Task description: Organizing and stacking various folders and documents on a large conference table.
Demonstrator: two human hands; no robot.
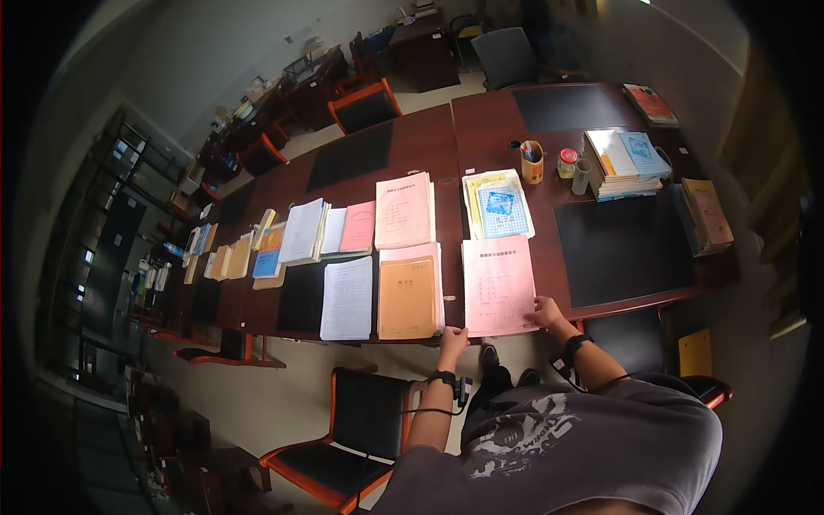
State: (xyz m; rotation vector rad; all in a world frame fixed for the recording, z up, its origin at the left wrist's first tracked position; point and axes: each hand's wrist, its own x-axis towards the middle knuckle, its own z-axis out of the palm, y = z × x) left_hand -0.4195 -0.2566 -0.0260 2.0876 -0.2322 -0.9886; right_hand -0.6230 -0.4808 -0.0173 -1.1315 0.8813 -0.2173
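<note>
A pink paper booklet with printed writing [499,283] lies at the table's near edge. My right hand [547,313] touches its right edge near the lower corner, with fingers over the paper. At its lower left corner is my left hand [454,340], beside the table edge; whether its fingers pinch the paper is too small to tell. A tan exercise book [407,296] rests on pink papers to the left, next to a stack of white printed sheets [347,299]. Beyond the pink booklet lies a pile topped by a blue-and-white book [506,209].
Another pink stack [403,209] and more books line the dark wooden table [425,145]. At the right stand a pen holder [532,164], a red-lidded jar [567,163], a clear cup [580,177] and a book stack [624,164]. A black-seated chair [370,412] stands behind my left arm.
</note>
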